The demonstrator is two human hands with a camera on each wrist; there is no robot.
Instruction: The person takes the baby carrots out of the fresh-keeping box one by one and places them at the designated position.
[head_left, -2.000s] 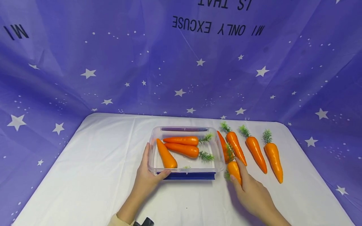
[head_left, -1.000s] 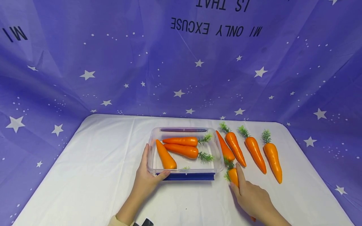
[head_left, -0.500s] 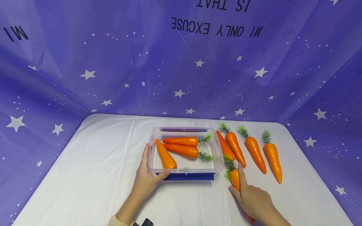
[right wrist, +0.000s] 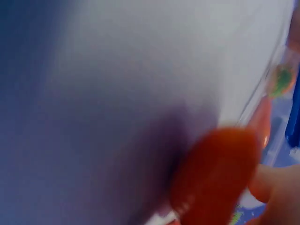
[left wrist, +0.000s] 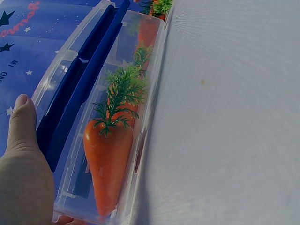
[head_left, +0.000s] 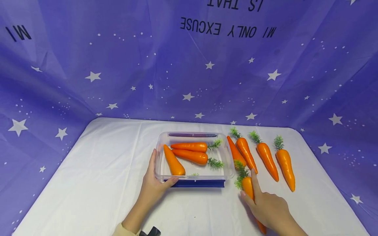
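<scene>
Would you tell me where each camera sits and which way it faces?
Head: worn on the head, facing forward and down at the tablecloth and plastic container; left hand, right hand and a sleeve show.
Left wrist: on that wrist, facing the container and a carrot inside; part of the left hand shows.
Right wrist: on that wrist, facing a blurred carrot and the tablecloth; part of the right hand shows.
Shared: head and left wrist both show the container and left hand.

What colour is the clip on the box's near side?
Blue; the clip shows best in the left wrist view.
</scene>
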